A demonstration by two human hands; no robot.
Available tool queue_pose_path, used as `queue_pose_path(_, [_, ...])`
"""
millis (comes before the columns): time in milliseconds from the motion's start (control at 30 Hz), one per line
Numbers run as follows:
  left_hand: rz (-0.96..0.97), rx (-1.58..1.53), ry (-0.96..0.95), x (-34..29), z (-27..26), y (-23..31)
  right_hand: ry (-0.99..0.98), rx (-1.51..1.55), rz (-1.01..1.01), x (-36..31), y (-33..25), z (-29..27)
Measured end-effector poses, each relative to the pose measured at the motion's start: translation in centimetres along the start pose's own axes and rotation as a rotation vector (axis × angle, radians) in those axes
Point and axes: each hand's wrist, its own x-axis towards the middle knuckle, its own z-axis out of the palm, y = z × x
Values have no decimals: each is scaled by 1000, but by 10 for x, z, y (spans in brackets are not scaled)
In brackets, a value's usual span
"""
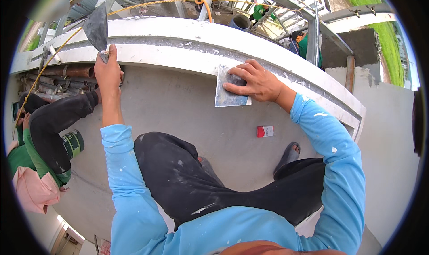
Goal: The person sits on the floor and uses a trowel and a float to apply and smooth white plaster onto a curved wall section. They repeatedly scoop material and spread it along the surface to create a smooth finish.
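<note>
Currently, left hand [108, 74] grips a dark triangular metal trowel [96, 29] over the long white ledge [268, 56], toward its left end; right hand [257, 83] clasps a flat grey rectangular plate [221, 94] at the ledge's near edge. Outer bands [170, 54] appear coated; speckled grey groove [201, 49] appears uncoated, possibly outstanding.

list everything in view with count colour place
Triangular trowel: one, dark grey, left hand
Flat scraper: one, grey, right hand
Ledge: one, white, across upper view
Box: one, red and white, on floor
Bucket: one, green, left
Pipes: several, mostly brown, left
Rope: one, yellow, upper left
Barrel: one, blue-grey, beyond ledge
Metal beams: several, grey, top
Co-workers: three, green tops, left and beyond ledge
Grass: patches, green, mostly upper right
Sandals: two, grey, centre
Trousers: one pair, black, lower centre
Sleeves: two, light blue, both arms
Hands: two, bare, one per tool
</note>
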Motion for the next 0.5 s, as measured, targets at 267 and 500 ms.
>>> queue_pose_path(267, [317, 708, 355, 23, 52, -56, -24, -314, -10, -7, -1, 20])
queue_pose_path(500, [447, 701, 323, 15, 44, -51, -70, -217, 14, 2, -5, 13])
